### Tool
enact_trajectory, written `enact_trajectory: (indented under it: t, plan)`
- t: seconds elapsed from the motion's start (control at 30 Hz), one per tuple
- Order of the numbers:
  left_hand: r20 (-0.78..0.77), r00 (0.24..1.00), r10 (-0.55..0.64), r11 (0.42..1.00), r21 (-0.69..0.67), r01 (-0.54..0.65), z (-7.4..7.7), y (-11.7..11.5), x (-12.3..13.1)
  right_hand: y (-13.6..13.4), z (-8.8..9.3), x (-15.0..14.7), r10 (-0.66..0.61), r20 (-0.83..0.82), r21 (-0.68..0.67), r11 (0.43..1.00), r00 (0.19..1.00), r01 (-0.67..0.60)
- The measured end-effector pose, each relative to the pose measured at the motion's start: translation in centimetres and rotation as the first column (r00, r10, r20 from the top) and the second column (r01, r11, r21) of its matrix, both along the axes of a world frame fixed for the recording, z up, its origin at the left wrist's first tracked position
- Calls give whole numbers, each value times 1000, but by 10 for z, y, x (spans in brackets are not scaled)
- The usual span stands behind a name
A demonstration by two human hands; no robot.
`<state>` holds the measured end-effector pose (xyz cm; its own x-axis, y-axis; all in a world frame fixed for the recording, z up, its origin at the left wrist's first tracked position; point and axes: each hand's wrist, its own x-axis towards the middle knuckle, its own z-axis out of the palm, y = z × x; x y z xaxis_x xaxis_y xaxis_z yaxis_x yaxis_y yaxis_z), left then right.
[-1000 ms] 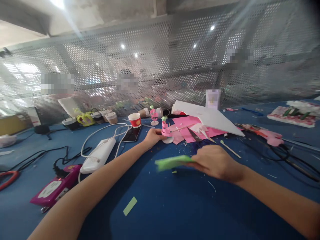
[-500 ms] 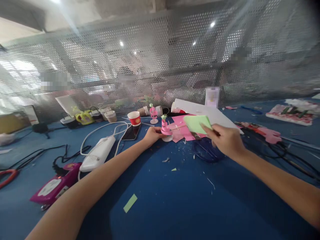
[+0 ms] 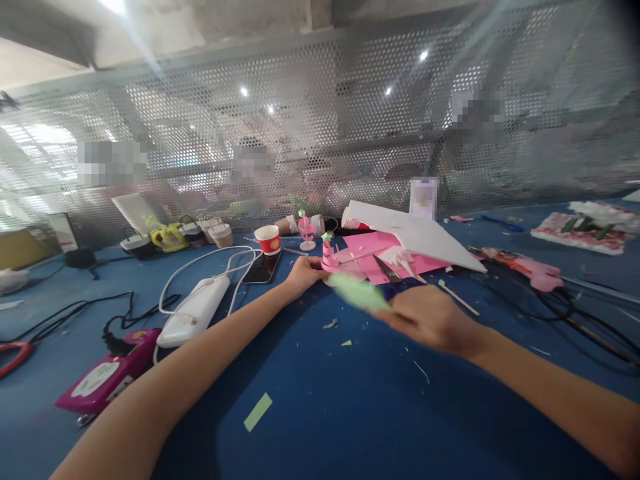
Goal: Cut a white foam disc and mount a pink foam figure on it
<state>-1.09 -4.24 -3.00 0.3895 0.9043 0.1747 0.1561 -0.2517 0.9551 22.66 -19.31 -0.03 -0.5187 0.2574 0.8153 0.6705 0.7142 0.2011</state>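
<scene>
My left hand (image 3: 304, 275) pinches the base of a small pink paper model (image 3: 329, 257) with a green top, which stands upright on the blue table. In my right hand (image 3: 431, 321) is a light green sheet of paper (image 3: 359, 291), blurred by motion. The sheet is in front of the pink model and hides part of its base; I cannot tell whether they touch. A second pink model with a green top (image 3: 307, 230) stands just behind. Pink paper sheets (image 3: 425, 265) and a scissors-like blade (image 3: 386, 268) lie beyond my right hand.
A white power strip (image 3: 197, 310), a phone (image 3: 261, 267) and a red paper cup (image 3: 269, 240) are on the left. White foam board (image 3: 420, 233) leans over the pink paper. A pink glue gun (image 3: 530, 267) with black cables lies right. A green paper strip (image 3: 258, 412) is in front.
My right hand has swung the green paper left and down toward me, uncovering the pink sheets and a thin stick. My left hand stays on the pink model.
</scene>
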Motion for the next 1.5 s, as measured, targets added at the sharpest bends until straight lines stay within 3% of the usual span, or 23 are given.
enact_trajectory:
  t: [0.07, 0.17, 0.23, 0.27, 0.33, 0.37, 0.4, 0.5, 0.57, 0.6, 0.67, 0.73, 0.83, 0.9, 0.97, 1.07, 1.13, 1.23, 1.27, 1.3, 1.4, 1.43, 1.5]
  plan:
    - [1, 1000, 3, 1000, 7, -3, -1, 1, 0, 2, -1, 2, 22, 31, -27, 999, 999, -21]
    - [8, 1000, -7, 1000, -1, 7, 0, 0, 0, 9, -1, 10, -233, -291, -80, 972, 928, 219]
    - [4, 1000, -11, 1000, -10, 11, 0, -1, 0, 9, -2, 10, -296, -375, -109, 955, 878, 276]
    - [3, 1000, -10, 1000, -12, 10, 0, -1, 0, 7, -2, 8, -255, -328, -92, 967, 910, 238]
    - [4, 1000, -10, 1000, -7, 10, 0, -1, 0, 3, -3, 2, -65, -71, -61, 996, 995, 61]
    - [4, 1000, -6, 1000, -1, 6, -1, 0, 0, 2, -4, 0, -7, 10, -54, 999, 1000, 7]
    - [3, 1000, -1, 1000, 8, 1, -1, 0, 0, 3, -4, 0, -11, 28, -38, 999, 1000, 12]
    - [-10, 1000, 8, 1000, 28, -8, -1, 1, 0, 8, -4, 8, -254, -247, -60, 967, 935, 247]
    - [-17, 1000, 4, 1000, 29, -3, -2, 2, -1, 8, -2, 9, -308, -334, -87, 951, 891, 296]
    - [-20, 1000, -1, 1000, 27, 2, -2, 2, -1, 5, -1, 6, -270, -312, -59, 963, 911, 264]
    - [-18, 1000, 2, 1000, 20, -2, -2, 2, -1, -2, 0, 0, -72, -98, -5, 997, 993, 72]
    - [-15, 1000, 6, 1000, 11, -6, -2, 2, -1, -4, 0, -4, 72, 92, -50, 996, 993, -68]
    - [-4, 1000, 10, 1000, 14, -10, -1, 1, -1, 3, -2, 3, -146, -158, -15, 989, 977, 146]
    - [-4, 1000, 10, 1000, 14, -10, -1, 1, -1, 6, -2, 6, -293, -300, -108, 956, 908, 273]
    - [-13, 1000, 8, 1000, 3, -8, -1, 1, 0, 3, -1, 3, -235, -245, -80, 972, 941, 222]
    - [-14, 1000, 15, 1000, -9, -15, -1, 0, 0, -3, -1, -3, 40, 119, -50, 998, 992, -35]
    - [-12, 1000, 29, 1000, -2, -29, -2, 0, 0, -1, -2, -2, -38, 44, 10, 999, 998, 38]
    - [-20, 999, 29, 1000, 9, -29, -1, 0, -1, 5, -3, 5, -293, -233, -76, 956, 927, 283]
    - [-24, 999, 22, 1000, 7, -22, -1, 0, -1, 5, -3, 4, -303, -246, -83, 953, 921, 292]
    - [-25, 1000, 16, 1000, 4, -16, -1, 0, -1, 3, -2, 3, -264, -212, -59, 965, 941, 257]
    - [-23, 1000, 15, 1000, 0, -15, -2, 0, -1, -2, 0, -4, 42, 108, 22, 999, 993, -44]
    - [-22, 1000, 16, 1000, 1, -16, -1, 0, -1, -2, 0, -4, 61, 174, 27, 997, 983, -67]
    - [-22, 1000, 16, 1000, 6, -16, -1, -1, -1, 1, 1, 0, -73, 59, 79, 995, 996, 68]
